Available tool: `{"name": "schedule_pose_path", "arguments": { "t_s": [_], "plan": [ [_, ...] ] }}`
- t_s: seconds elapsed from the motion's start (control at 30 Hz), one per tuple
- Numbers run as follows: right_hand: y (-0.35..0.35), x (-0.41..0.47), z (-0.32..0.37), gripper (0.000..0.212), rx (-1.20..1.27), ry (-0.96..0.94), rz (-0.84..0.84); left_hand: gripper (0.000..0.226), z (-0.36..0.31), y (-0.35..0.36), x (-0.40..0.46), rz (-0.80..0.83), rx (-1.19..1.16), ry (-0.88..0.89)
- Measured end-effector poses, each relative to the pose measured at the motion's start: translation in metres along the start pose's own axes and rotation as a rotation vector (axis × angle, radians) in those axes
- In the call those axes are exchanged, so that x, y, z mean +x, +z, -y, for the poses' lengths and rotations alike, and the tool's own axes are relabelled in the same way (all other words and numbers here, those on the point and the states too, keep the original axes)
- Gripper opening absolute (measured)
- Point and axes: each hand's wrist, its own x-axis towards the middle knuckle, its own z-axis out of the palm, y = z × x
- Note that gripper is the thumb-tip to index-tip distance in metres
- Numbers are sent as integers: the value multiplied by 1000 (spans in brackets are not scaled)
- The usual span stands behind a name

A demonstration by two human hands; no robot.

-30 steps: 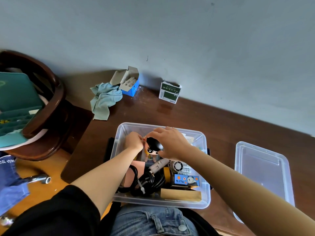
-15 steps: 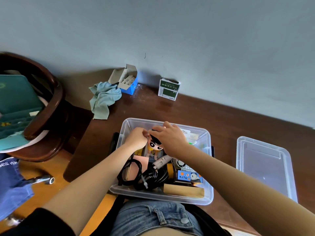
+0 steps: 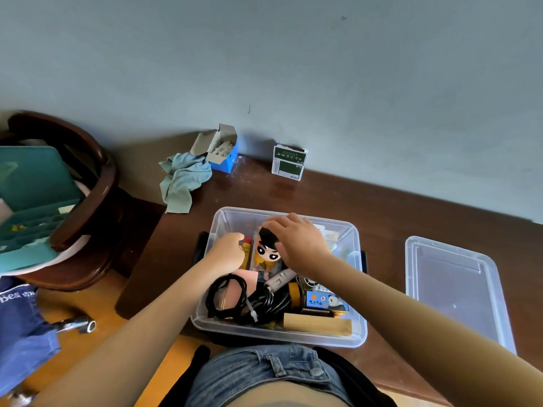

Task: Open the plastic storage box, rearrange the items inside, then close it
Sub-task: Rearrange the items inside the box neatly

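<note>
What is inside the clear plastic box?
In the box: a cartoon doll, black cable, wooden block, panda pack. Both hands cover other items.

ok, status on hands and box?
Left hand curled on yellow tube; right hand on doll. Box open, lid aside. Nothing blocking.
</note>
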Motion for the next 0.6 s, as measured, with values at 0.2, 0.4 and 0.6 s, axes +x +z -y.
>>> {"name": "schedule_pose_path", "arguments": {
  "t_s": [0.2, 0.4, 0.6],
  "plan": [
    [-2, -44, -18, 24, 151, 227, 52, 26, -12, -3, -10, 122, 276, 49],
    [2, -71, -34, 18, 370, 234, 133, 23, -13, -13, -32, 227, 208, 317],
    [11, -72, -33, 18, 420, 187, 226, 33, -5, -10, -52, 379, -52, 431]
  ]
}}
